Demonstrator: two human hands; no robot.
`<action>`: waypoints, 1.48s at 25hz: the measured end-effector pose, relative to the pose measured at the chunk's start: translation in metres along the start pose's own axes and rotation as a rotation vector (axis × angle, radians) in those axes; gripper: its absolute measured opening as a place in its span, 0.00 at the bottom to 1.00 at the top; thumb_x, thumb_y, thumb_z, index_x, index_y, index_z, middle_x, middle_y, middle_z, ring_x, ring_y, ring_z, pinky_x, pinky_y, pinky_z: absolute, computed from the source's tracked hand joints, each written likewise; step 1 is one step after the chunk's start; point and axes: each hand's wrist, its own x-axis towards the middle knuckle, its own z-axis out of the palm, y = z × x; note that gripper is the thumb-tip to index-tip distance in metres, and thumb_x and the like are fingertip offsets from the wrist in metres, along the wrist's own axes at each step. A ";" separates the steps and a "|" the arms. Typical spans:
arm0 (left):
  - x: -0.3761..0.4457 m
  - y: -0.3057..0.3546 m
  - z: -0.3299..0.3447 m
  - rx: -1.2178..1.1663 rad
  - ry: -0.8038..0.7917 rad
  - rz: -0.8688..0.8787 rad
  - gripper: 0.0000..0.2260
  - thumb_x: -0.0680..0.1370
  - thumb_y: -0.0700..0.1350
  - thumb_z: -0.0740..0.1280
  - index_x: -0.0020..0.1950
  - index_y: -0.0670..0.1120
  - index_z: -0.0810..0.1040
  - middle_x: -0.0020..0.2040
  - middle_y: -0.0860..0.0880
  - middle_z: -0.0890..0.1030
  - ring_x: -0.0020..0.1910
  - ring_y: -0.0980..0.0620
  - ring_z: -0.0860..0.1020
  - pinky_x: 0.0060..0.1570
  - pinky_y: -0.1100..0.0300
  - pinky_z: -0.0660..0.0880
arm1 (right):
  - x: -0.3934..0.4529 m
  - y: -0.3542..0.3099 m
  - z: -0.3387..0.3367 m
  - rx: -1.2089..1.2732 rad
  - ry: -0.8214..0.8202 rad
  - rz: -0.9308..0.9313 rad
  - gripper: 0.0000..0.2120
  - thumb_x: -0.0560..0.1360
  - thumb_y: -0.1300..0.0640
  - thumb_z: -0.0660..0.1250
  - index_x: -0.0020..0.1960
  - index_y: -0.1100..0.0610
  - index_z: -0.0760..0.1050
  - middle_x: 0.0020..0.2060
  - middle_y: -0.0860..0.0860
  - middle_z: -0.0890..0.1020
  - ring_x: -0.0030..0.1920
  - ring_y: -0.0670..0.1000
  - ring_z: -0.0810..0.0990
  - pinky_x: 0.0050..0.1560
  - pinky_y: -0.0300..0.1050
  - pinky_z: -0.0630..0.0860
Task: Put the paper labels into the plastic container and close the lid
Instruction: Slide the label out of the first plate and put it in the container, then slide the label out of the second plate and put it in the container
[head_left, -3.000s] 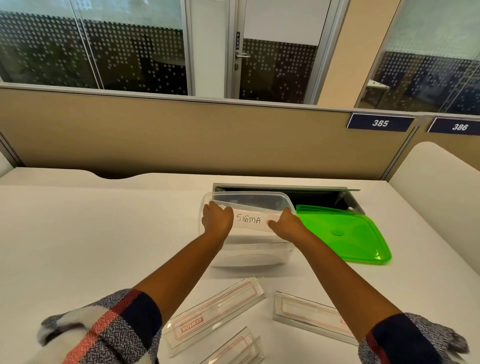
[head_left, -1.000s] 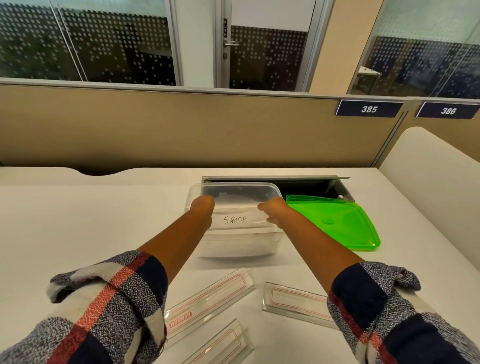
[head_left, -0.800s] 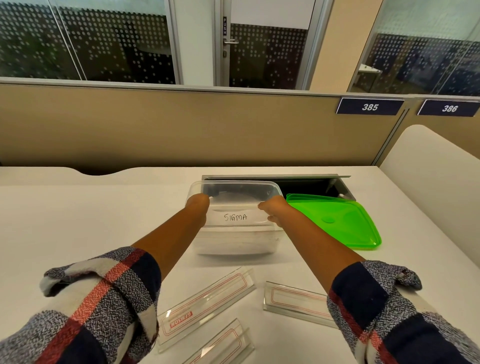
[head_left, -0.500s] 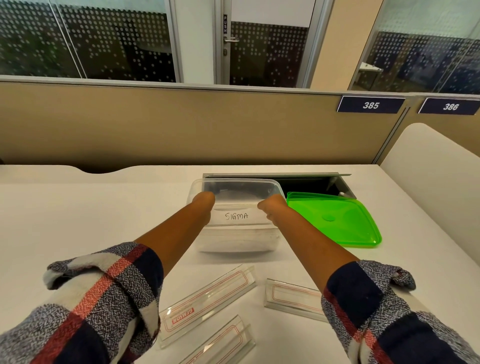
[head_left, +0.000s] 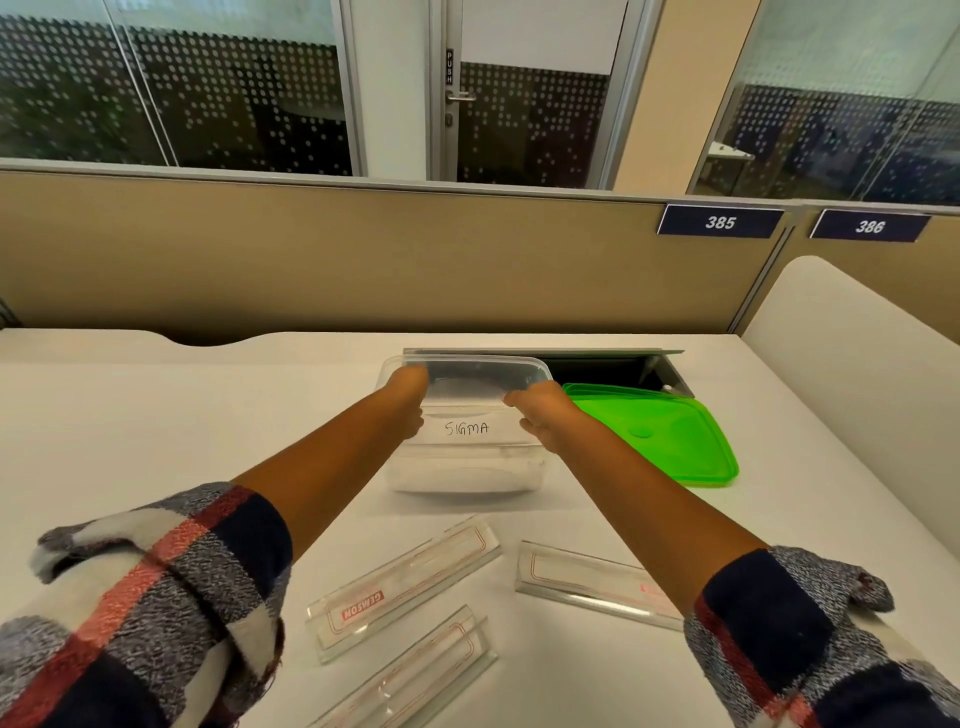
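While both hands (head_left: 470, 410) grip one paper label (head_left: 467, 428) over one container (head_left: 467, 473), one green lid (head_left: 660, 431) lies beside three clear holders (head_left: 405, 587).

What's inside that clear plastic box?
The clear container holds a paper label reading SIGMA, held by the left hand and right hand. Anything beneath it is blurred.

Both hands, left hand (head_left: 410, 402) and right hand (head_left: 540, 415), pinch the ends of a "SIGMA" paper label (head_left: 467, 428) inside the clear plastic container (head_left: 467, 475). The green lid (head_left: 665, 436) lies touching the container at its 3 o'clock. Three clear label holders (head_left: 405, 587) lie at 6 o'clock on the white desk (head_left: 156, 431).
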 end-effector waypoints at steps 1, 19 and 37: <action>-0.010 -0.001 0.003 0.123 0.004 0.039 0.20 0.81 0.40 0.52 0.73 0.38 0.59 0.73 0.37 0.63 0.71 0.39 0.64 0.65 0.58 0.67 | -0.010 0.002 -0.002 0.007 -0.018 -0.007 0.23 0.76 0.62 0.64 0.70 0.63 0.63 0.62 0.61 0.75 0.63 0.59 0.75 0.69 0.54 0.68; -0.161 -0.086 -0.124 0.691 -0.172 0.335 0.27 0.81 0.50 0.56 0.76 0.47 0.50 0.77 0.48 0.56 0.75 0.47 0.60 0.69 0.54 0.61 | -0.140 0.133 -0.012 -0.494 -0.172 -0.371 0.26 0.77 0.58 0.64 0.72 0.58 0.63 0.71 0.55 0.68 0.69 0.54 0.71 0.69 0.47 0.66; -0.137 -0.143 -0.225 1.348 -0.057 0.297 0.31 0.74 0.56 0.66 0.72 0.46 0.62 0.73 0.45 0.65 0.66 0.46 0.71 0.61 0.52 0.72 | -0.145 0.183 -0.001 -0.456 -0.223 -0.332 0.21 0.76 0.58 0.66 0.68 0.57 0.70 0.66 0.55 0.75 0.66 0.52 0.74 0.58 0.37 0.66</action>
